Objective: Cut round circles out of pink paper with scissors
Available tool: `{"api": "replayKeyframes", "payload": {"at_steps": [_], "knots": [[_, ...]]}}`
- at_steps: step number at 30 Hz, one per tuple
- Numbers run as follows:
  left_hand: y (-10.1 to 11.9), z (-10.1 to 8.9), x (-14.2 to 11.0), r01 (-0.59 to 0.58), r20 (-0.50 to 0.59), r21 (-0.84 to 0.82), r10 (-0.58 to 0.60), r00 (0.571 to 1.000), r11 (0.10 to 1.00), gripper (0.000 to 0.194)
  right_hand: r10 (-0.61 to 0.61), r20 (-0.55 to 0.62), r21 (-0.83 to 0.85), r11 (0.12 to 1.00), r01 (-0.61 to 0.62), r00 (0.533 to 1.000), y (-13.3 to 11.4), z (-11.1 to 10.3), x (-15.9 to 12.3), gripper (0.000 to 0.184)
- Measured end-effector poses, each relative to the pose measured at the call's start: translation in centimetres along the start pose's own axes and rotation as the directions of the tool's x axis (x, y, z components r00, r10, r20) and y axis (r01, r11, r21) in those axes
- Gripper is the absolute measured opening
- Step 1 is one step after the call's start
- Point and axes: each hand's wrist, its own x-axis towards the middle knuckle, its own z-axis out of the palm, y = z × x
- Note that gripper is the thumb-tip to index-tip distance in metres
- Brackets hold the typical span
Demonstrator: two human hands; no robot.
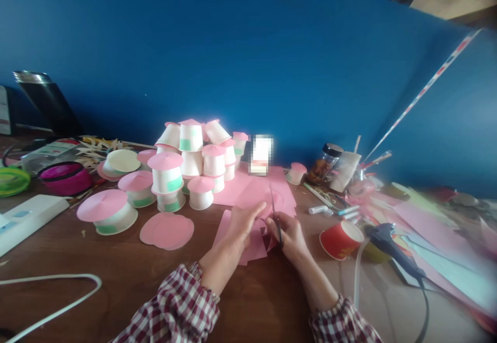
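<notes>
My right hand [292, 237] is closed around a pair of dark-handled scissors [278, 229], their thin blades pointing up and away. Just left of the blades, my left hand [246, 224] pinches a piece of pink paper [261, 198], thumb on top. More pink sheets [223, 231] lie on the table under both hands. Left of my hands rest overlapping pink paper circles [166, 230]. Behind them stand several upturned paper cups [166, 174] with pink cone tops and green patches, some stacked.
To the right are a red paper cup [341, 239], a glue gun [396, 249] with its cable, pens [347, 211], a lidded jar [326, 161] and loose papers. At left stand a black flask [48, 102], a magenta pouch [66, 178] and a white power strip [31, 218].
</notes>
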Motion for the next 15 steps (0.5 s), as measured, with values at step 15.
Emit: {"api": "replayKeyframes", "payload": {"at_steps": [15], "knots": [[-0.4, -0.9, 1.3, 0.008, 0.077, 0.023, -0.01, 0.997, 1.0, 0.033, 0.009, -0.004, -0.014, 1.0, -0.009, 1.0, 0.0, 0.0, 0.1, 0.03]]}}
